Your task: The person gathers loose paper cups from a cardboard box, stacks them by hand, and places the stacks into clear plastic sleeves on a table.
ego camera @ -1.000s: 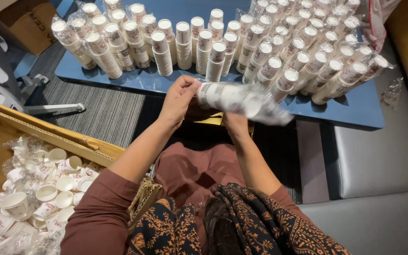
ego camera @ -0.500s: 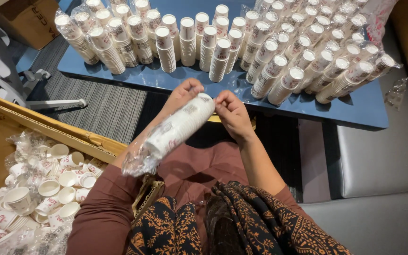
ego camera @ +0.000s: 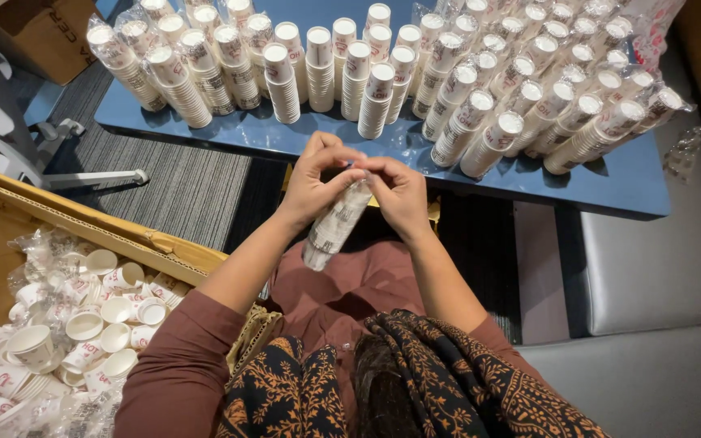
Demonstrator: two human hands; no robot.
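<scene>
Both hands meet at the centre of the frame, their grip pinching the top end of a stack of white paper cups wrapped in a clear plastic sleeve (ego camera: 336, 224). The left hand (ego camera: 316, 180) has its fingers curled and pressed together around the upper part of the sleeve, while the right hand (ego camera: 400, 193) closes thumb and fingertips on the plastic at the very top, just beside the left. The stack hangs tilted, its lower end pointing down and left towards the person's lap, above the maroon fabric. Beyond the hands, across the upper part of the frame, a blue tabletop (ego camera: 626, 174) carries many rows of upright sleeved cup stacks (ego camera: 367, 73), leaning slightly and packed close together. At the lower left an open brown cardboard box (ego camera: 58, 219) holds a heap of loose white paper cups (ego camera: 83, 324) mixed with crumpled clear plastic. A grey striped carpet (ego camera: 180, 186) lies between the box and the tabletop, and a grey cushioned seat (ego camera: 659, 268) fills the right side.
</scene>
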